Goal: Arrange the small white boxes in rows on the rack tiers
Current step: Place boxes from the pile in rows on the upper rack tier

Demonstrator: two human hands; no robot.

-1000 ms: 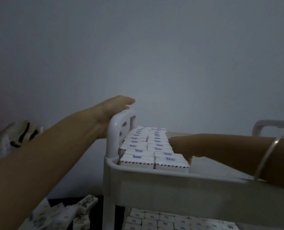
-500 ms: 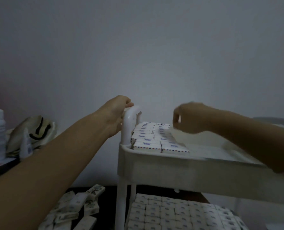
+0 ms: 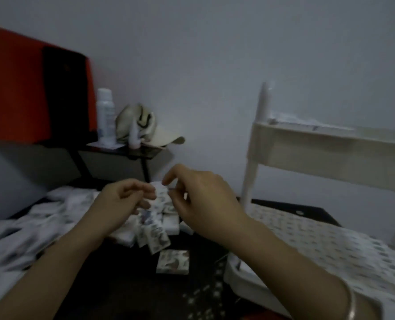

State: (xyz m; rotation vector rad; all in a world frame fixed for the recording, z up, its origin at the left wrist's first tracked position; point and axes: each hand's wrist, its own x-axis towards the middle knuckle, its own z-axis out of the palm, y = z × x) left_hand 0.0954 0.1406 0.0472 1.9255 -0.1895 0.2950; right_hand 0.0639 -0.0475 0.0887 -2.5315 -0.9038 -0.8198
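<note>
A loose pile of small white boxes (image 3: 156, 227) lies on the dark surface at centre, with one box (image 3: 173, 261) lying apart in front of it. My left hand (image 3: 122, 202) and my right hand (image 3: 201, 202) hover over the pile. Their fingertips meet around the topmost box (image 3: 159, 189), and blur hides whether either one grips it. The white rack stands at the right. Its top tier (image 3: 318, 153) has boxes showing just above the rim, and its lower tier (image 3: 330, 241) is covered with rows of boxes.
A white crumpled cloth (image 3: 30, 227) lies left of the pile. Behind, a small dark side table (image 3: 131, 152) carries a white bottle (image 3: 105, 116), a small tube and a beige cap (image 3: 143, 125). A red and black object (image 3: 30, 88) stands at far left. The rack's white post (image 3: 251, 179) rises just right of my right hand.
My left hand let go of the rack's handle and my right hand left the top tier. Both dropped to the box pile, and my view swung left and down.
</note>
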